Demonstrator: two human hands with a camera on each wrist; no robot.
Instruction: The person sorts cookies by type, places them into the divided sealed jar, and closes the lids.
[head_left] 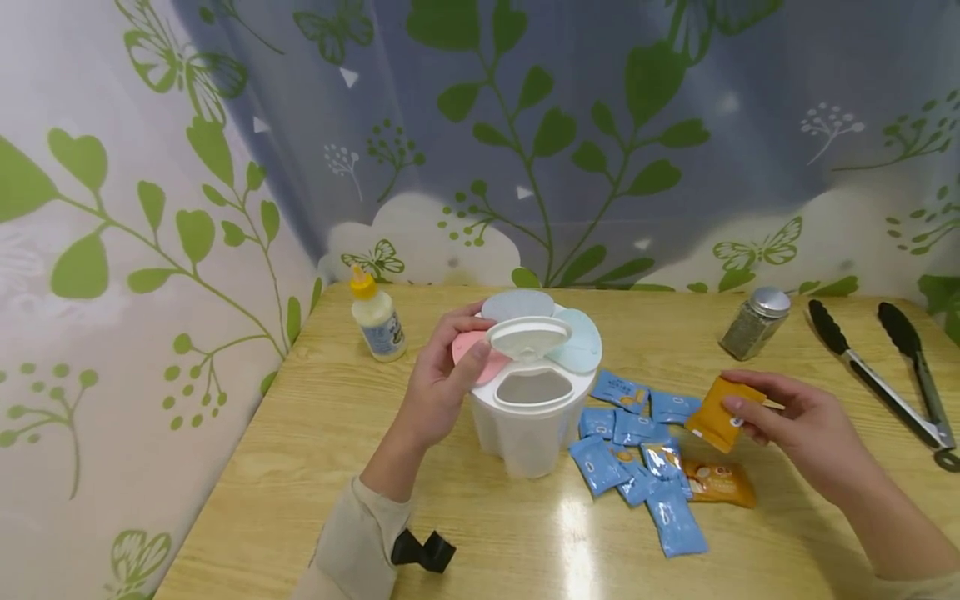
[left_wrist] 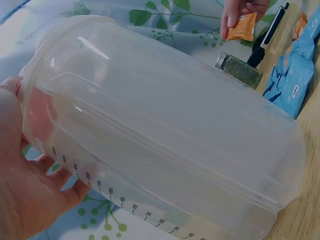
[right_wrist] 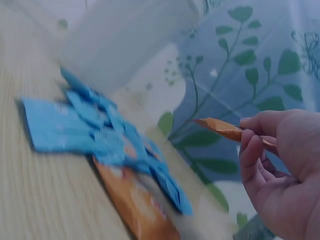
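In the head view my left hand grips the upper left side of a translucent storage container, thumb on its lid near the pink flap. One lid flap stands raised behind an opening; the grey and light-blue flaps lie down. The left wrist view shows measuring marks on the container wall. My right hand pinches an orange snack packet between thumb and fingers, above the table to the right of the container. Below it lie several blue packets and another orange packet.
A yellow-capped bottle stands left of the container. At the back right are a glass jar of dried herbs and black-tipped tongs. A black object is by the left sleeve. Patterned cloth hangs behind the wooden table.
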